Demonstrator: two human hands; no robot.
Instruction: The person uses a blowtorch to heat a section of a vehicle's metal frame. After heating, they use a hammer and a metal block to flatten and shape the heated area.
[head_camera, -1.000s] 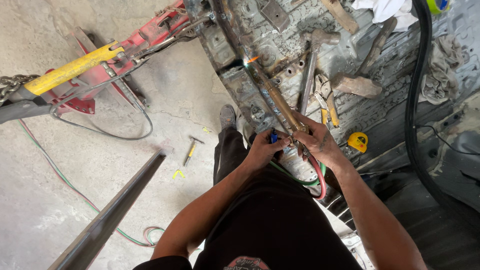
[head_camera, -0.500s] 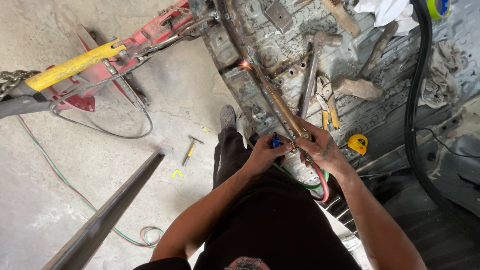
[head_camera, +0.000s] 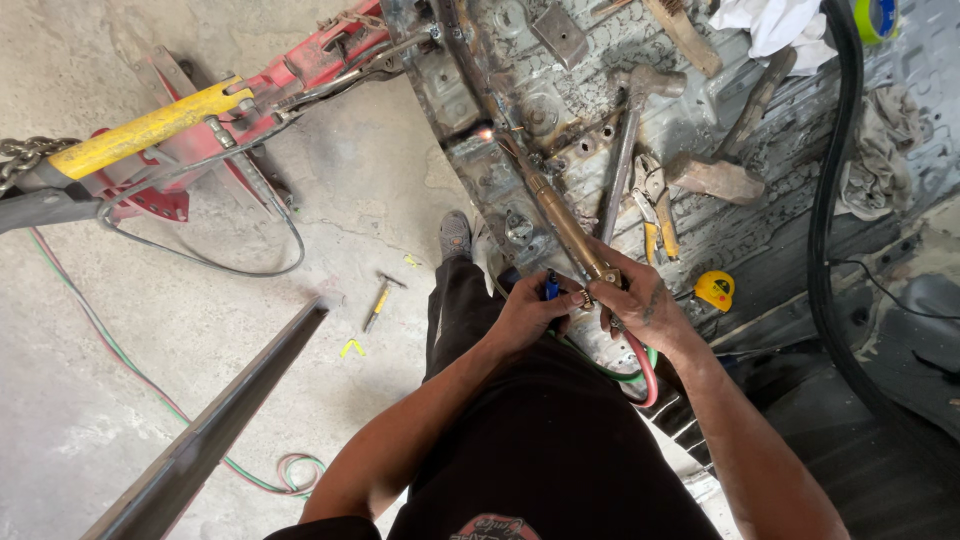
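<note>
Hammers (head_camera: 628, 150), pliers (head_camera: 655, 205) beside torch (head_camera: 555, 215)

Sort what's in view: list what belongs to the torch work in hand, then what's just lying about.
In use:
- left hand at the blue valve
- right hand gripping the brass torch
- flame on the rusty metal panel
- red and green hoses

Lying about:
- hammers
- pliers
- yellow tape measure
- rags
- screwdriver on the floor
</note>
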